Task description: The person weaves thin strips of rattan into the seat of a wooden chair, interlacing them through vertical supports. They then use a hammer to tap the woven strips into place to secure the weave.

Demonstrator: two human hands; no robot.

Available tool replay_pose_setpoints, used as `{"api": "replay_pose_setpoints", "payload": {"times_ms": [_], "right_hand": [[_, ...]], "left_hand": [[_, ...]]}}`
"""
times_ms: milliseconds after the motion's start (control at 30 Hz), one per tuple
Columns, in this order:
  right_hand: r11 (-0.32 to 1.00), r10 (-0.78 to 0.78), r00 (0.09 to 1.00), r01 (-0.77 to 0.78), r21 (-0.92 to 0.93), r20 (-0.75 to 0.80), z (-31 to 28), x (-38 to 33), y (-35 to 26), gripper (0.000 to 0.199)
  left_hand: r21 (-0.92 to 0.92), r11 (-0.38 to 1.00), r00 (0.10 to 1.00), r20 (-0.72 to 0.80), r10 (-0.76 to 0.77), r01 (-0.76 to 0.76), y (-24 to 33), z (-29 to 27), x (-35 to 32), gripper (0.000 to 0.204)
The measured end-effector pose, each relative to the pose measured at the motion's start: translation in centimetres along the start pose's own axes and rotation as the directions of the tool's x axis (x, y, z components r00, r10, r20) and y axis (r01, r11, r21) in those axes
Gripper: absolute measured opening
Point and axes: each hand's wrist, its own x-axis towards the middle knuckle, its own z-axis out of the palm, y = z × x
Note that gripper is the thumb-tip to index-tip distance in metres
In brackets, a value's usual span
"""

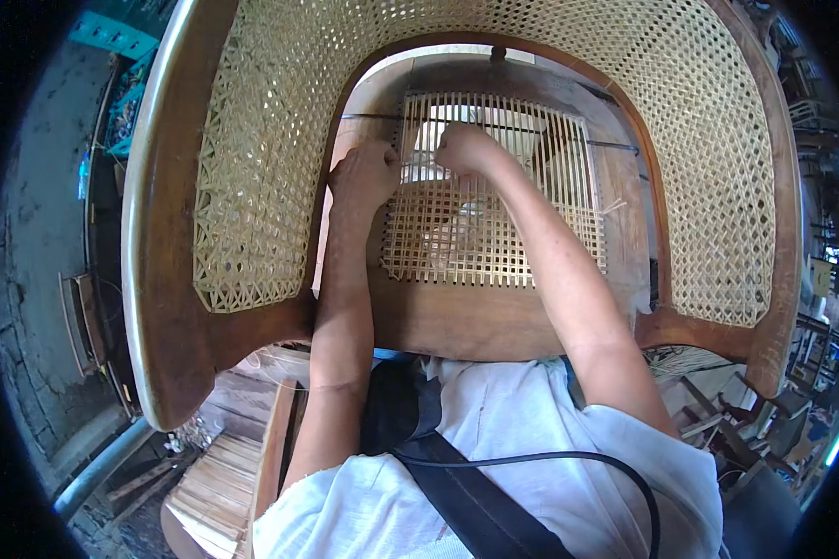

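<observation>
In front of me is the wooden seat frame (494, 321) of a chair, its opening strung with a cane seat panel (494, 247). The near part is woven into an open grid; farther back, mostly lengthwise strands show with gaps between them. My left hand (368, 172) is closed at the panel's left edge, fingers curled at the rim. Over the far left part of the strands, my right hand (466, 151) is closed too, knuckles up. What the fingers of either hand pinch is hidden. Loose cane ends (613, 207) stick out at the panel's right edge.
A curved backrest with woven cane (261, 168) wraps around the seat, its wooden arms (163, 307) reaching toward me on both sides. A stack of wood slats (219, 489) lies at lower left. Wooden chair parts (718, 419) crowd the right. A dark cable (531, 457) crosses my lap.
</observation>
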Motion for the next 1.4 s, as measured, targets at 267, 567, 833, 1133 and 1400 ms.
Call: {"api": "replay_pose_setpoints", "payload": {"times_ms": [267, 567, 833, 1133, 1400], "right_hand": [[0.961, 0.27, 0.963, -0.268, 0.064, -0.022, -2.9, -8.8, 3.6, 0.026], [0.939, 0.137, 0.945, -0.028, 0.342, -0.298, -7.2, -13.0, 6.1, 0.017], [0.835, -0.045, 0.979, 0.146, 0.53, -0.199, -7.7, -9.7, 4.6, 0.018], [0.802, 0.016, 0.987, 0.084, 0.592, -0.161, -5.1, -7.1, 4.6, 0.017], [0.777, 0.092, 0.994, -0.11, 0.62, 0.06, -1.2, -0.9, 3.4, 0.022]], "left_hand": [[0.204, 0.976, 0.994, 0.056, -0.089, 0.076, 0.4, -1.5, 0.6, 0.022], [-0.635, 0.735, 0.888, 0.163, 0.43, -0.239, 7.4, 2.5, 1.8, 0.031], [-0.908, 0.39, 0.886, 0.048, 0.461, -0.154, 4.7, 2.5, 1.4, 0.037], [-0.785, 0.609, 0.904, 0.174, 0.391, -0.112, 2.7, 0.8, 2.6, 0.031], [-0.317, 0.947, 0.971, 0.208, 0.116, -0.045, 1.1, 1.2, 2.7, 0.029]]}}
